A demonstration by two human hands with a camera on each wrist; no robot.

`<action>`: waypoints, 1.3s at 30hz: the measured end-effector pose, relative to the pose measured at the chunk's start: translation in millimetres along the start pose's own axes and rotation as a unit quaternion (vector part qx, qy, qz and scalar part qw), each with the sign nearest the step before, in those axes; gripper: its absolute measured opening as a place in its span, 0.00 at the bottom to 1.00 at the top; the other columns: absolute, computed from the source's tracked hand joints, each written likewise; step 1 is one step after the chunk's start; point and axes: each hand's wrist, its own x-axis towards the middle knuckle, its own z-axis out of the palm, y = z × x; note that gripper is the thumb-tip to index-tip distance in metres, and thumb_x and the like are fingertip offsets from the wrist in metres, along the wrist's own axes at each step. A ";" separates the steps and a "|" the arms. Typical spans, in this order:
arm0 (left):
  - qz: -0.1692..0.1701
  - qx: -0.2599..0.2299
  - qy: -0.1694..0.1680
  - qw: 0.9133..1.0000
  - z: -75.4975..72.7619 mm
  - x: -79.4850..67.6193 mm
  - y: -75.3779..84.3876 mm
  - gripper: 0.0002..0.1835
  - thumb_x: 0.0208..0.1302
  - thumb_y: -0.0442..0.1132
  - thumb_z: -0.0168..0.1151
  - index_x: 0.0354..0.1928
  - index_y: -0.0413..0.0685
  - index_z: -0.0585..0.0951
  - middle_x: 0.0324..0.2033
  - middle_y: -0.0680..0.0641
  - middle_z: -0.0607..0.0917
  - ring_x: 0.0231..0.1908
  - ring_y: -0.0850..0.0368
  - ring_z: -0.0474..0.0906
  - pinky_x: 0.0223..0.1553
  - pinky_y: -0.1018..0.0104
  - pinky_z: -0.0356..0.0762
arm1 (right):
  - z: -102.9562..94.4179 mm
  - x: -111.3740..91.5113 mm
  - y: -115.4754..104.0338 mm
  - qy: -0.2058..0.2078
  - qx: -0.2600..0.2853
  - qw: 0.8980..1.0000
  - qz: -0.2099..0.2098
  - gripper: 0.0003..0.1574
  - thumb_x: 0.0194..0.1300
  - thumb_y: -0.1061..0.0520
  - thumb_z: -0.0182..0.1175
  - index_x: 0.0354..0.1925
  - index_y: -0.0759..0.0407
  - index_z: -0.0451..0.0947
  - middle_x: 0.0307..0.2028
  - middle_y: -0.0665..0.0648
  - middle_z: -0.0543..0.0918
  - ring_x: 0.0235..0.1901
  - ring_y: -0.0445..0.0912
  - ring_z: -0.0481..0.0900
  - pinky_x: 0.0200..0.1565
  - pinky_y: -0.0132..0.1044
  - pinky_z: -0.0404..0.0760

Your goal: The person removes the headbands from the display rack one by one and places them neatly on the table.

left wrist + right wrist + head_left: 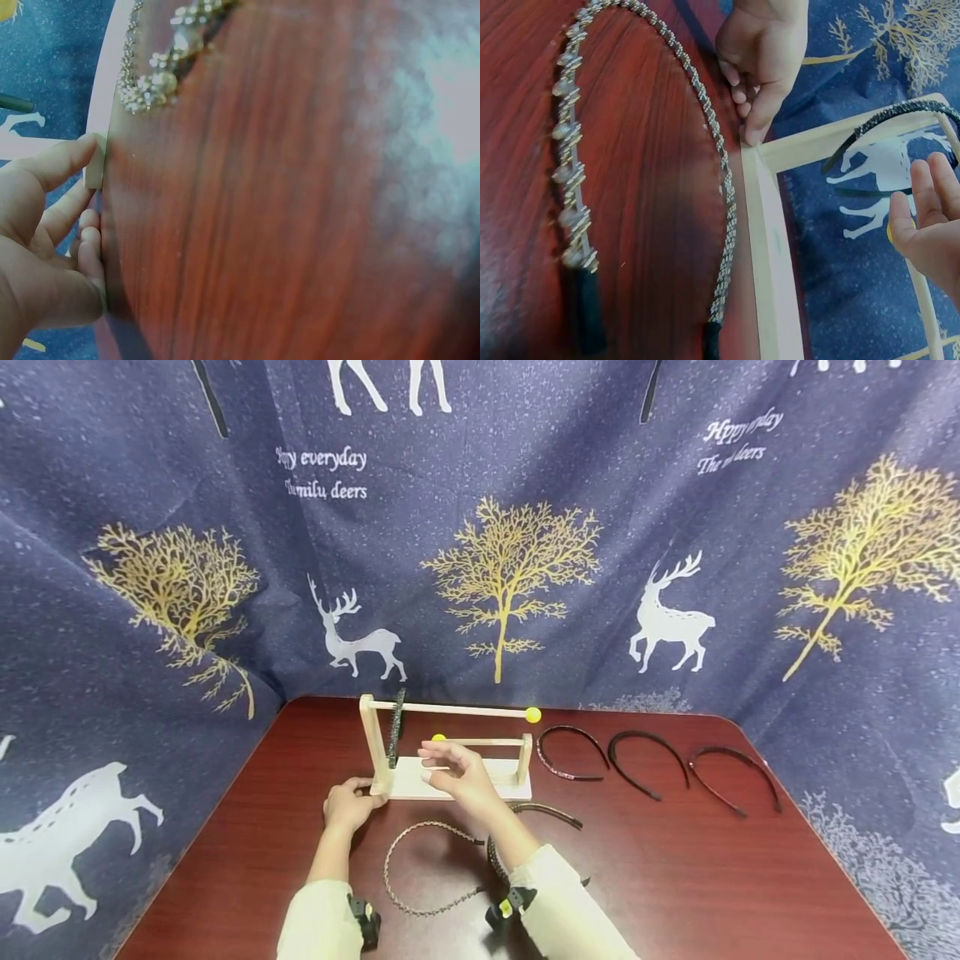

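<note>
A wooden headband stand (pixel 408 781) stands at the back of the table, its two rods tipped with yellow balls. My left hand (pixel 348 803) holds the left end of its base; in the left wrist view, fingers and thumb pinch the base's end (pixel 94 171). A dark, sparkly headband (pixel 397 727) hangs on the taller rod, close to the left post. My right hand (pixel 465 777) hovers in front of the shorter rod, empty, with its fingers loosely bent and apart. The right wrist view shows that hand (pixel 934 225) just below the hanging headband (pixel 907 110).
Beaded headbands lie in front of the stand, one with a silvery braided band (pixel 387 868) and another partly under my right forearm. To the right lie three more: a patterned one (pixel 542 756), a black one (pixel 633 782) and a dark reddish one (pixel 712 795). Deer-print cloth (pixel 465 610) hangs behind.
</note>
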 end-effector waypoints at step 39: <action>-0.009 0.007 -0.011 1.000 -0.4 0.9 0.9 0.26 0.49 0.41 0.69 0.51 0.36 0.77 0.44 0.30 0.77 0.49 0.30 0.62 0.51 0.40 0.59 | 26.6 27.3 18.6 0.032 -0.026 0.999 0.004 0.14 0.54 0.76 0.54 0.41 0.77 0.67 0.31 0.72 0.74 0.32 0.45 0.71 0.35 0.30 0.71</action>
